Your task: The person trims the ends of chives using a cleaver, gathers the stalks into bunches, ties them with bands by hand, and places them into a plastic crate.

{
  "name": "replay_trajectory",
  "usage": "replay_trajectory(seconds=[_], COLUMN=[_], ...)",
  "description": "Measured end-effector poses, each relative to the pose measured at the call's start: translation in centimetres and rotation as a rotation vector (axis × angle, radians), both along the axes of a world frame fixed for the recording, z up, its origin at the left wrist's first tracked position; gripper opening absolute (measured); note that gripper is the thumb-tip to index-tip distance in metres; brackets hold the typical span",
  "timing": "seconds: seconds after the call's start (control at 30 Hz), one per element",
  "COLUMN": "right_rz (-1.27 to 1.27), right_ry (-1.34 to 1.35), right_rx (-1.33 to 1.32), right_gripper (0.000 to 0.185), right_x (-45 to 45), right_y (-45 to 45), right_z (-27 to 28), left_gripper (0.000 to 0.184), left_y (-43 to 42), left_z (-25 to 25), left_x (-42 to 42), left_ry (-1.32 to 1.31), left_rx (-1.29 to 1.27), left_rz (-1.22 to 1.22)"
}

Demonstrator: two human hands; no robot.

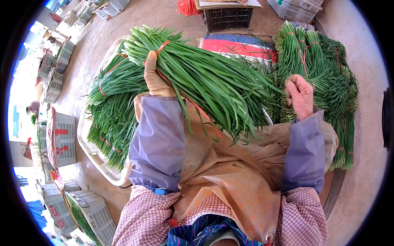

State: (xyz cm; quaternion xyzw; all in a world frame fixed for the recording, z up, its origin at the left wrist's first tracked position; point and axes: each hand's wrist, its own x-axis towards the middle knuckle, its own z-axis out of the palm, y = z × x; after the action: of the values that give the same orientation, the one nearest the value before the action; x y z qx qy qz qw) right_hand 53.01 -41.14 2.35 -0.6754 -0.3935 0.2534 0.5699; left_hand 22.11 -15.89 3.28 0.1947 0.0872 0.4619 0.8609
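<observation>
A thick bundle of green garlic chives (pixel 205 78), tied with a red band near its pale stem ends, lies across the front of my body. My left hand (pixel 156 78), in a tan glove, grips it near the stems, thumb on top. A loose red strip hangs beneath the leaves. My bare right hand (pixel 299 96) is closed, fingertips pinched together beside the leaf tips; whatever is between them is too small to make out. To the left, more tied bundles (pixel 117 110) fill a white plastic basket (pixel 96 153).
Stacked chive bundles (pixel 328 78) stand on the right. Ahead are a red, white and blue sack (pixel 242 46), a black crate (pixel 227 18) and red strips (pixel 188 6). White crates (pixel 65 137) line the left side, with a person (pixel 33 107) far off there.
</observation>
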Motion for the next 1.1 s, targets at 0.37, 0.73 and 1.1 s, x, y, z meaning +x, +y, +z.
replay_trajectory(seconds=[0.37, 0.73, 1.1], right_rz=[0.406, 0.376, 0.388], right_ry=[-1.104, -0.748, -0.124], right_rx=[0.065, -0.461, -0.079], right_gripper=[0.045, 0.011, 0.016], right_x=[-14.3, -2.9, -11.2], right_y=[4.5, -4.4, 5.0], right_z=[3.8, -6.7, 2.5], left_gripper=[0.035, 0.040, 0.043], left_y=[-2.2, -0.6, -0.1], left_z=[1.6, 1.8, 0.7], left_x=[1.8, -0.6, -1.1], left_ry=[0.164, 0.063, 0.034], left_rx=[-0.131, -0.119, -0.031], left_rz=[0.154, 0.178, 0.095])
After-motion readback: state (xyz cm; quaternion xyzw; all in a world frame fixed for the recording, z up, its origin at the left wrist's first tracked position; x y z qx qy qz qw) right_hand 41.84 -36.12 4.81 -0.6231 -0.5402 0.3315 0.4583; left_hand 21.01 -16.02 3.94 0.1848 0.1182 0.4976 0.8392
